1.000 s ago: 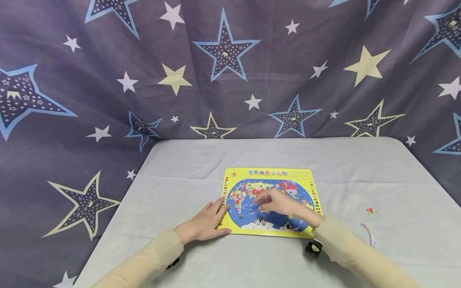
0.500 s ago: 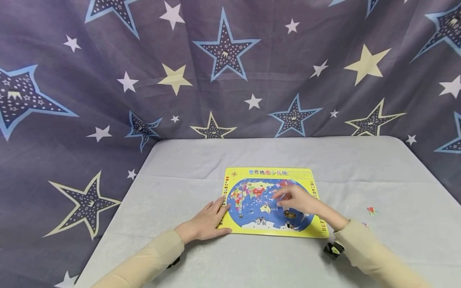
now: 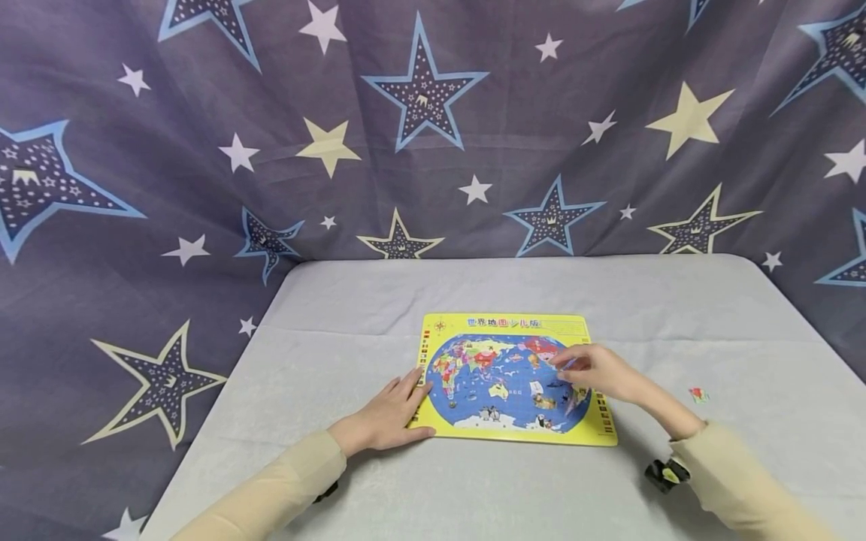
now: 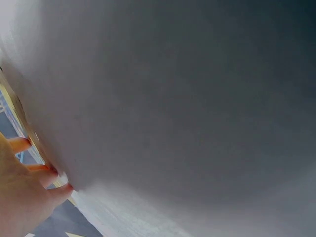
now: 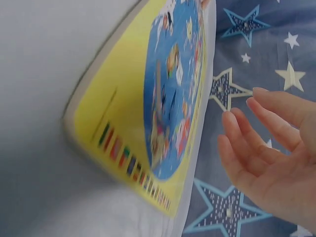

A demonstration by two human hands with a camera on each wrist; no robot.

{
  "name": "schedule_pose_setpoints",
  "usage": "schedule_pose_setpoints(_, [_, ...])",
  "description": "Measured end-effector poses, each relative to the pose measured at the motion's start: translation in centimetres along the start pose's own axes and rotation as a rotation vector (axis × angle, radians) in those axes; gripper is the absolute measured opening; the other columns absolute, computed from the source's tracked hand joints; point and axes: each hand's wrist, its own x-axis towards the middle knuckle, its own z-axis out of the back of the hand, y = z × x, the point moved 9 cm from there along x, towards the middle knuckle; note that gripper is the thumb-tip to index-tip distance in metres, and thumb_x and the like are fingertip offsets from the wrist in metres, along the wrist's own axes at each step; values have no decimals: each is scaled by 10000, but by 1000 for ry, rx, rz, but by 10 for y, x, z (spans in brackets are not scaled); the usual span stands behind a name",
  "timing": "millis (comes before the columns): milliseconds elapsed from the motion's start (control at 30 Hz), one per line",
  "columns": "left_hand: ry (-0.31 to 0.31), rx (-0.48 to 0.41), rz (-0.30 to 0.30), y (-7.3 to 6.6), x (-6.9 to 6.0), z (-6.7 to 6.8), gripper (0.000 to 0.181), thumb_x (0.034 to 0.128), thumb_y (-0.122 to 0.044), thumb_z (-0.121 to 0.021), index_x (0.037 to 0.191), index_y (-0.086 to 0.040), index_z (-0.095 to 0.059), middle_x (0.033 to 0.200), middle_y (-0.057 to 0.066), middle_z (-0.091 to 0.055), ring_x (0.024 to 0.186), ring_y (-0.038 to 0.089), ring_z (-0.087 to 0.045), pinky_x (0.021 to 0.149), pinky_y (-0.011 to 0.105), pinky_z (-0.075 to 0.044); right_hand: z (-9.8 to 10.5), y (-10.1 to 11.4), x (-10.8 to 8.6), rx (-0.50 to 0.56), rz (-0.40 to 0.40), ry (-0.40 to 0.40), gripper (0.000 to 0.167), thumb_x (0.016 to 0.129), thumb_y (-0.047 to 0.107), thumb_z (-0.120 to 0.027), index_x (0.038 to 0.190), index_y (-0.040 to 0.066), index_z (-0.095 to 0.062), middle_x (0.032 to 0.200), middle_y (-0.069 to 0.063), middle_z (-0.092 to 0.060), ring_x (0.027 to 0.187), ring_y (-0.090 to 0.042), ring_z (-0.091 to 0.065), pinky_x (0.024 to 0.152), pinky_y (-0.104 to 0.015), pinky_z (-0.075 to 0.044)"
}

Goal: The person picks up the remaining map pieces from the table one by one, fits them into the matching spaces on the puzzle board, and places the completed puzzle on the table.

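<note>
A yellow-bordered world map puzzle board (image 3: 587,433) lies flat on the table, with several map pieces seated in its blue oval. My left hand (image 3: 387,415) rests along the board's left edge with fingers spread and fairly straight; the left wrist view shows its fingertips touching that edge. Over the right side of the map hovers my right hand (image 3: 602,370), fingers loosely bent. In the right wrist view this hand (image 5: 279,150) has a gap between thumb and fingers, and I see nothing held there. It hides part of the board's right border in the head view.
One small red and green puzzle piece (image 3: 698,394) lies on the grey cloth (image 3: 717,323) right of the board. A black device (image 3: 667,476) sits under the right wrist. Behind the table hangs a star-patterned curtain (image 3: 514,158).
My right hand has moved rightward from the middle of the map to its right side, uncovering the pieces there. The forearm now covers where the pink strip lay. The left hand stays put.
</note>
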Motion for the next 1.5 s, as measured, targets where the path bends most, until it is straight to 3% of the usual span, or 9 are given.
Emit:
schedule_pose_setpoints(367, [10, 5, -1, 0, 1, 0, 799, 853, -603, -358, 1398, -33, -229, 1457, 182, -89, 1339, 258, -105, 1063, 432, -160, 42, -25, -34, -43, -38, -110, 276, 829, 71, -592, 1054, -89, -591, 1014, -225, -600, 792, -197, -605, 653, -213, -498])
schedule_pose_setpoints(733, [29, 3, 19, 1, -2, -5, 801, 850, -612, -351, 1404, -48, -219, 1462, 172, -75, 1342, 246, -94, 1067, 421, -154, 76, -48, -69, -122, 7, -237, 253, 822, 51, -602, 1017, -111, -590, 936, -232, -616, 729, 13, -572, 576, -206, -493])
schedule_pose_setpoints(800, [29, 2, 21, 1, -1, -5, 803, 850, -613, -350, 1405, -49, -215, 1463, 171, -69, 1342, 245, -90, 1069, 419, -151, 83, -52, -75, -127, 3, -254, 243, 822, 57, -605, 1016, -89, -597, 923, -122, -643, 725, 28, -567, 549, -205, -483])
schedule_pose_setpoints(900, [28, 5, 22, 1, -1, -3, 807, 849, -616, -347, 1406, -48, -212, 1463, 173, -65, 1342, 247, -89, 1070, 418, -147, 93, -58, -83, -93, 23, -269, 192, 817, 30, -602, 1001, 65, -641, 918, 121, -630, 692, 23, -568, 482, -220, -455])
schedule_pose_setpoints(967, [28, 5, 22, 2, -1, -2, 810, 848, -618, -345, 1406, -48, -210, 1463, 173, -63, 1343, 247, -87, 1070, 417, -146, 99, -63, -88, -72, 33, -277, 248, 813, 14, -600, 980, 192, -643, 899, 267, -565, 695, 32, -568, 494, -219, -458])
schedule_pose_setpoints(1033, [24, 7, 17, 2, 0, -2, 809, 849, -615, -347, 1404, -42, -215, 1461, 179, -69, 1341, 253, -93, 1068, 421, -150, 104, -70, -92, -57, 31, -281, 331, 809, -5, -596, 964, 286, -627, 891, 311, -536, 690, 32, -570, 497, -217, -462])
schedule_pose_setpoints(1167, [14, 10, 6, 1, 1, -1, 806, 851, -611, -348, 1400, -33, -224, 1457, 186, -80, 1339, 259, -103, 1064, 428, -160, 109, -85, -98, -46, -2, -259, 341, 808, -16, -591, 959, 287, -634, 873, 314, -531, 717, 47, -572, 542, -198, -477])
schedule_pose_setpoints(1400, [12, 5, 1, 0, 0, 1, 806, 852, -604, -357, 1399, -27, -221, 1456, 192, -81, 1339, 263, -99, 1063, 434, -160, 110, -106, -104, 11, -2, -193, 240, 775, -44, -612, 975, 81, -658, 893, 257, -577, 760, 61, -569, 587, -136, -478])
schedule_pose_setpoints(1500, [9, 9, 0, 0, 0, 2, 807, 852, -608, -351, 1401, -32, -218, 1458, 187, -77, 1341, 258, -93, 1064, 430, -159, 110, -114, -106, -13, -27, -186, 224, 757, -21, -641, 963, 62, -665, 894, 281, -563, 774, 88, -547, 590, -130, -474])
